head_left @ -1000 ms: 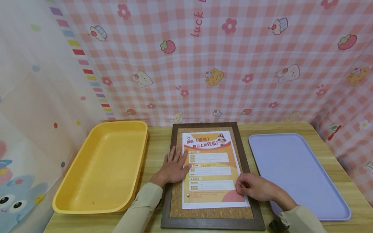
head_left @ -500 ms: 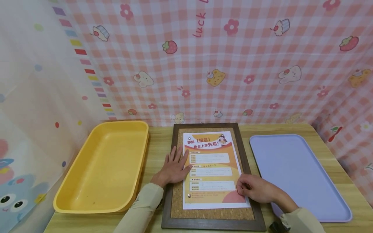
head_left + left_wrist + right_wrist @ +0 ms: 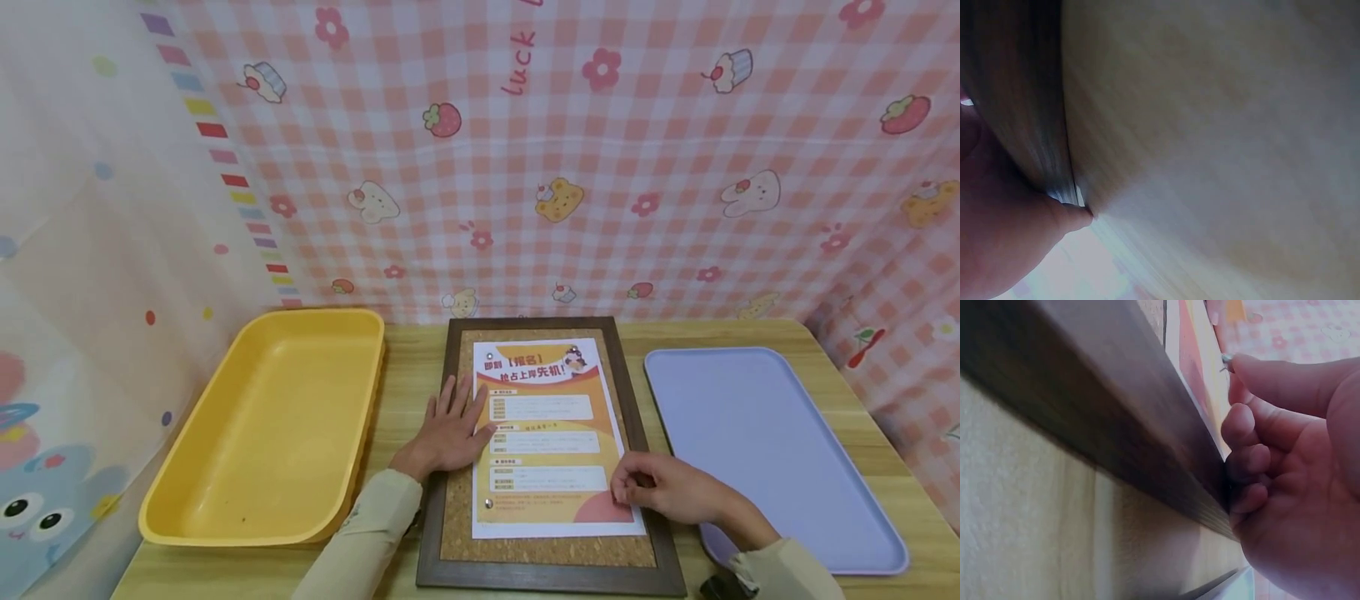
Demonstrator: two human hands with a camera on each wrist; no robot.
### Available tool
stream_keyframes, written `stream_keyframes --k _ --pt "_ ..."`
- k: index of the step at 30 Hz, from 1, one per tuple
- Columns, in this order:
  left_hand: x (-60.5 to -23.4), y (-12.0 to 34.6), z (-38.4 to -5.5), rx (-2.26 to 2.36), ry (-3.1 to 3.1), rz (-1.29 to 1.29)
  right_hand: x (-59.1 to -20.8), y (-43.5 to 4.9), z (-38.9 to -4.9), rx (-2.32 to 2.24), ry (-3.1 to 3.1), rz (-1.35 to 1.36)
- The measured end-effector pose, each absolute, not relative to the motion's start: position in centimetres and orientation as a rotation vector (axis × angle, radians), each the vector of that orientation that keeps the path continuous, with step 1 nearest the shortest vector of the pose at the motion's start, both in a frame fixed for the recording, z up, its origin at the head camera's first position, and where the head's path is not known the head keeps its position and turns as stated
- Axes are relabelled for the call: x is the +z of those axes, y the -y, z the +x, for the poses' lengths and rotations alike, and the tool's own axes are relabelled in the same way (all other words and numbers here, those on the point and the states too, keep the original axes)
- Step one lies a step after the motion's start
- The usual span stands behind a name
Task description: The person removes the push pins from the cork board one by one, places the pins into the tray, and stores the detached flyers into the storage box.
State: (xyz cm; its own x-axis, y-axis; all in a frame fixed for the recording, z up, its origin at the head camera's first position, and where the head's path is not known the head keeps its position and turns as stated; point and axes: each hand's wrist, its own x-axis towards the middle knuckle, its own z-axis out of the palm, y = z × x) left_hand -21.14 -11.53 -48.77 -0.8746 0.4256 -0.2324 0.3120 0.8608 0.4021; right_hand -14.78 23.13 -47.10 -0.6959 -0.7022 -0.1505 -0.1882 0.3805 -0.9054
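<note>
A printed poster lies on a cork board with a dark wooden frame. Silver thumbtacks sit at its top left corner, top right corner and bottom left corner. My left hand lies flat with spread fingers over the poster's left edge and the frame. Near the lower right corner, my right hand pinches another thumbtack between thumb and index finger, its point showing in the right wrist view. The other right fingers curl beside the frame.
On the left of the wooden table stands a deep yellow tray. To the right lies a flat lavender tray, partly covered by my right forearm. A pink checked curtain hangs behind the table.
The head view has shifted slightly, so the scene sits a little further right. Both hands stay at nearly the same spots on the board.
</note>
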Motion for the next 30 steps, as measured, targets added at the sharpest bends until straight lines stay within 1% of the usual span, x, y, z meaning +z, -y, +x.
stream_keyframes --k 3,16,30 --pt "-48.4 11.5 -21.1 0.51 -2.728 0.552 -47.3 -23.1 -14.9 -1.344 -2.103 -0.733" --pt "-48.6 11.7 -21.3 0.486 -2.733 0.542 -47.4 -22.8 -15.5 -1.33 -2.158 -0.751" --pt "-48.9 11.6 -21.2 0.488 -2.726 0.539 -46.6 -23.0 -15.9 -1.363 -2.229 -0.678"
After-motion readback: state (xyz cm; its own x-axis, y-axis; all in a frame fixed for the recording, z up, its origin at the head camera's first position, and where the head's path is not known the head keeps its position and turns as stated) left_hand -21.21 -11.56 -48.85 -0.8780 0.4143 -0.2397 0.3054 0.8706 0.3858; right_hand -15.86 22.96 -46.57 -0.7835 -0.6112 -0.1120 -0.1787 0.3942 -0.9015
